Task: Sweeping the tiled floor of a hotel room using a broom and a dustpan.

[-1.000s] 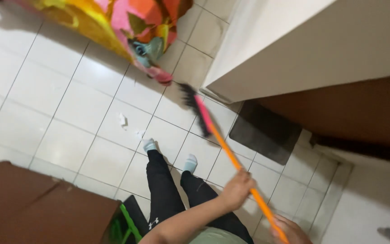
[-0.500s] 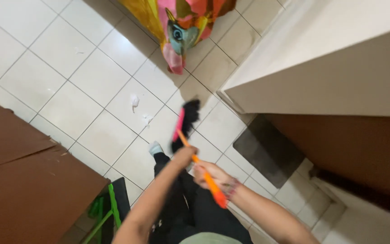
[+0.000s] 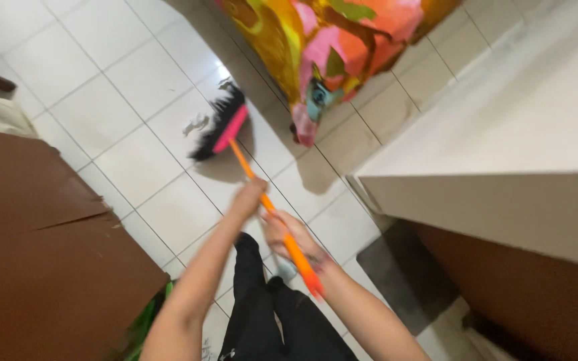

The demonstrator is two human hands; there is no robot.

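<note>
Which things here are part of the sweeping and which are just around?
In use: broom, left hand, right hand, paper scraps on the tiled floor.
Just around: colourful cloth, brown cardboard, white counter, dark mat.

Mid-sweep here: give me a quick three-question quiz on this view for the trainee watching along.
1. True or false: both hands grip the orange broom handle.
2. Which hand sits nearer the broom head: A) left hand, B) right hand?
3. What lies on the white tiled floor just beside the black bristles?

Key:
1. True.
2. A.
3. Small pale scraps of litter; what kind is too blurred to tell.
</note>
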